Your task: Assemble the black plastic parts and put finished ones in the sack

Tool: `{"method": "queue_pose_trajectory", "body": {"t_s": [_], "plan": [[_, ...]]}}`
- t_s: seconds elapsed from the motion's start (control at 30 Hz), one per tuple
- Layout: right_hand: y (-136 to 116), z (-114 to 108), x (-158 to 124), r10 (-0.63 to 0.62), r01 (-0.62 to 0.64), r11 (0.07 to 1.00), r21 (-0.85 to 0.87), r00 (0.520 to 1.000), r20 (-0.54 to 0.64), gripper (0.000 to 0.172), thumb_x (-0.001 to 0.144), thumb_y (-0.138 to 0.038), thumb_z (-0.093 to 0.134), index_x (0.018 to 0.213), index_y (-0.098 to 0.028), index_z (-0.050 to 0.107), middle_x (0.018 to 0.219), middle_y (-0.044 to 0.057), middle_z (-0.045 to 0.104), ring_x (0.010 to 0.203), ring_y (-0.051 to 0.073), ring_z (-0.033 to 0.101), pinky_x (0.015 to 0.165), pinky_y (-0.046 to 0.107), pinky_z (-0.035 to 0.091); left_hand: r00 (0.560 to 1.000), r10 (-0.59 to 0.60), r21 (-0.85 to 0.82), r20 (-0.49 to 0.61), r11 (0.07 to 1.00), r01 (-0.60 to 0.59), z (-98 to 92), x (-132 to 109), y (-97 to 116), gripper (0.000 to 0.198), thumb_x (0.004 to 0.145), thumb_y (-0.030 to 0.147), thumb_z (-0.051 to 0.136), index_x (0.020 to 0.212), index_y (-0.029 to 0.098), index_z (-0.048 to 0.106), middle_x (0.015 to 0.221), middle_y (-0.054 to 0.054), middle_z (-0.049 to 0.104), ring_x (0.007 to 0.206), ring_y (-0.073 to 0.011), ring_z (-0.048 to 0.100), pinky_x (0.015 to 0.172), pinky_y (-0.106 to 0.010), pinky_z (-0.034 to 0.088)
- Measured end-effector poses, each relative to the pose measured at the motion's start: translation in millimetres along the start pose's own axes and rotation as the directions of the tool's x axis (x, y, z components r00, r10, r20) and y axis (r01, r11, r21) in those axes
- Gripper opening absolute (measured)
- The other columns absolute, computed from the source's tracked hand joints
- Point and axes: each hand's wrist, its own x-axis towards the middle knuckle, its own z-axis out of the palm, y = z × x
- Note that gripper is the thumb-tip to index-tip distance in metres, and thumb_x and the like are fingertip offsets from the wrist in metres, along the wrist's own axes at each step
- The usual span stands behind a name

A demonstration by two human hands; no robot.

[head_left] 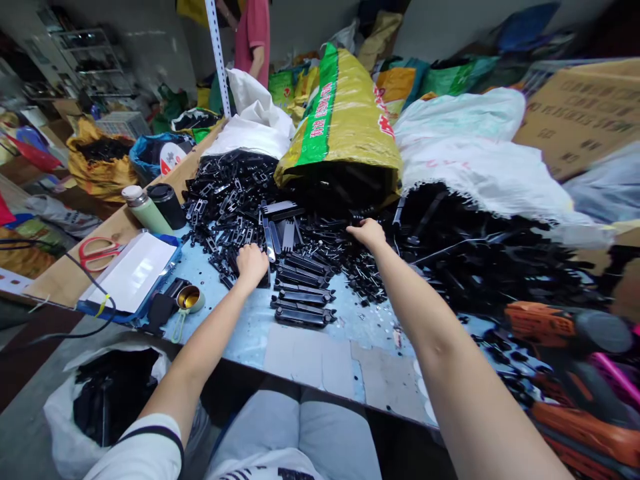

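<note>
My left hand (253, 265) is closed at the right edge of a heap of black slotted parts (235, 190); whatever its fingers hold is hidden. Farther right, my right hand (369, 233) reaches into a pile of small dark parts and screws (363, 277), just below the mouth of a yellow-green woven sack (345, 113). Its thumb points left and its fingers curl in, partly out of sight. Between my hands lies a column of black folded multi-tool-like pieces (305, 293). Flat toothed metal pieces (289, 235) rest above that column.
Orange-black power drills (540, 323) lie at the right, beside a large black heap (480, 260). On the left are red scissors (97, 253), a paper-topped blue tray (133, 273), a metal cup (190, 298) and a green bottle (147, 210). A person (253, 40) stands behind.
</note>
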Motion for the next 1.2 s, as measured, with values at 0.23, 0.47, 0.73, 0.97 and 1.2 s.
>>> {"method": "queue_pose_trajectory", "body": {"t_s": [0.23,0.47,0.73,0.97,1.2], "plan": [[17.2,-35.7,-43.7,-0.120,-0.143,0.816,0.561,0.906,0.407,0.021,0.078,-0.031,0.052,0.082,-0.011,0.054,0.079,0.013,0.067,0.042,0.002,0.029,0.038,0.017,0.022,0.985,-0.019,0.022,0.169,1.000,0.016,13.8,-12.4,-6.3,0.029,0.081,0.029,0.051,0.096,0.008,0.063,0.105,-0.021,0.062,0.102,-0.0303,0.059,0.082,-0.036,0.047],[30.1,-30.9,-138.6,-0.361,-0.016,0.699,0.715,0.855,0.372,0.037,0.059,-0.033,0.064,0.090,-0.020,0.048,0.085,0.003,0.063,0.061,0.010,0.051,0.051,0.020,0.039,0.998,-0.066,-0.170,-0.011,0.983,0.063,-5.6,-43.5,-11.2,0.028,0.090,0.029,0.042,0.109,0.009,0.050,0.094,-0.015,0.065,0.092,-0.0255,0.062,0.077,-0.034,0.046],[97.8,-36.1,-259.4,-0.558,0.648,0.760,-0.062,0.698,0.448,0.024,0.064,-0.015,0.053,0.084,-0.020,0.042,0.071,-0.002,0.053,0.061,0.013,0.049,0.055,0.024,0.036,0.903,0.407,-0.262,0.142,0.895,-0.362,-68.4,-134.1,-25.5,0.024,0.077,0.013,0.050,0.099,0.015,0.059,0.098,-0.009,0.061,0.091,-0.0206,0.060,0.083,-0.030,0.045],[144.9,-9.1,-326.3,-0.783,0.909,0.346,-0.232,0.416,0.463,0.050,0.084,-0.034,0.055,0.133,-0.026,0.043,0.129,0.011,0.051,0.106,0.025,0.052,0.088,0.041,0.042,0.783,0.534,-0.211,0.318,0.845,-0.491,-22.5,-195.3,2.3,0.011,0.078,0.013,0.051,0.083,0.013,0.061,0.100,-0.013,0.058,0.098,-0.0237,0.055,0.085,-0.034,0.044],[114.8,9.8,-326.6,-0.575,0.522,0.811,0.264,0.796,0.191,0.046,0.092,-0.048,0.036,0.127,-0.022,0.052,0.106,0.012,0.060,0.090,0.021,0.060,0.081,0.039,0.049,0.883,0.443,-0.691,0.156,0.687,-0.223,0.0,-200.2,19.2,0.023,0.091,0.034,0.039,0.076,0.018,0.048,0.064,0.001,0.053,0.064,-0.0138,0.054,0.063,-0.026,0.043]]}}
